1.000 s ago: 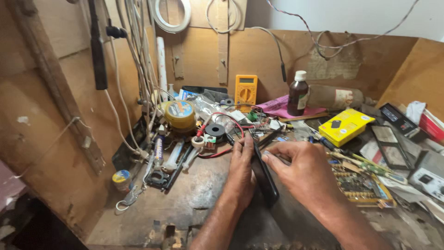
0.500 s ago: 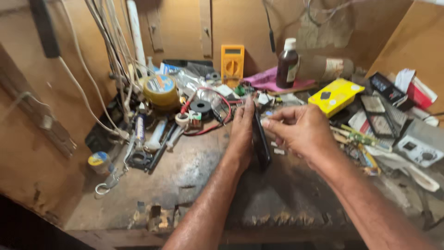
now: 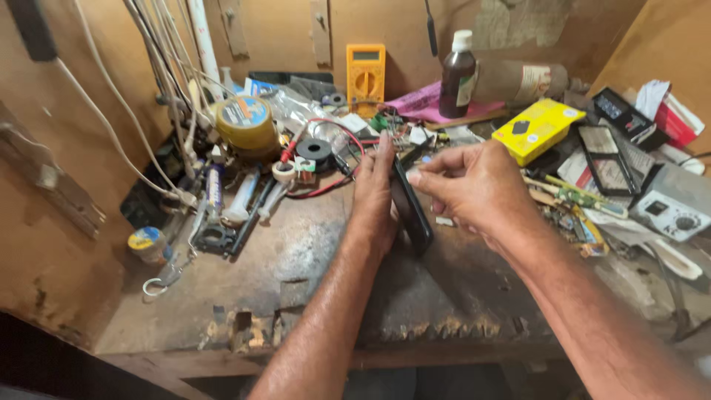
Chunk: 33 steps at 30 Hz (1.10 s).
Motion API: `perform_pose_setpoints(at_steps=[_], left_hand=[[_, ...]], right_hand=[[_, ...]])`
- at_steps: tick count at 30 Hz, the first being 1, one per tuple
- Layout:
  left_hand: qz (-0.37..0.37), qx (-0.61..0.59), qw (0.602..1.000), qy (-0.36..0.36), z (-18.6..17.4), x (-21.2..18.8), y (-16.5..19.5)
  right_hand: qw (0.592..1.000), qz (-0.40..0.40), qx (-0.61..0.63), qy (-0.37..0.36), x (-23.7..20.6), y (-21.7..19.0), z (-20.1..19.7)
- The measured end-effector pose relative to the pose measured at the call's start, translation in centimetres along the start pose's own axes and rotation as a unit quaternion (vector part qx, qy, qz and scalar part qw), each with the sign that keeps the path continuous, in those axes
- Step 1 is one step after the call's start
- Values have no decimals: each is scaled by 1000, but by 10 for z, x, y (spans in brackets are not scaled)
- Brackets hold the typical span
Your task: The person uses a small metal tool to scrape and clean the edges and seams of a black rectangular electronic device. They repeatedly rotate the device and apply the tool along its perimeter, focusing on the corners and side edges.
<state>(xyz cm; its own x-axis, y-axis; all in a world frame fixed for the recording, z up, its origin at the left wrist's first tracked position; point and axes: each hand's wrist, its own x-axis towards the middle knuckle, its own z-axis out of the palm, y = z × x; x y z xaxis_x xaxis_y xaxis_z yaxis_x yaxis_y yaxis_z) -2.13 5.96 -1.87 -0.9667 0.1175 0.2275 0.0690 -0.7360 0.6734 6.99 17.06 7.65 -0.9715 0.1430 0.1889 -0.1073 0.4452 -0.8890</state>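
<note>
While upright on edge, black phone (image 3: pixel 409 207) in left hand (image 3: pixel 372 196), flat fingers; right hand (image 3: pixel 474 185) fingers pinching its top.

— How many things of each kind?
— One yellow multimeter (image 3: pixel 366 74), one brown bottle (image 3: pixel 457 74), one yellow box (image 3: pixel 538 130), two hands (both on one black phone (image 3: pixel 409 206)).
</note>
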Motion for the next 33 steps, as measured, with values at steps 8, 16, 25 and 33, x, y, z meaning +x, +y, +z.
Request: perform_pose_setpoints(at_steps=[8,16,25,33], left_hand=[[-40,-27,999,17,10,-12,17],[-41,-24,999,15,13,-16,20],[-40,-15,998,49,9,-12,14],[-41,-41,998,37,13,-16,23]], right_hand=[[995,92,39,-14,-5,-2,-1],[988,113,94,-47,1,9,-5],[966,-218,-126,64,-6,14,4],[998,-3,64,-27,0,14,5]])
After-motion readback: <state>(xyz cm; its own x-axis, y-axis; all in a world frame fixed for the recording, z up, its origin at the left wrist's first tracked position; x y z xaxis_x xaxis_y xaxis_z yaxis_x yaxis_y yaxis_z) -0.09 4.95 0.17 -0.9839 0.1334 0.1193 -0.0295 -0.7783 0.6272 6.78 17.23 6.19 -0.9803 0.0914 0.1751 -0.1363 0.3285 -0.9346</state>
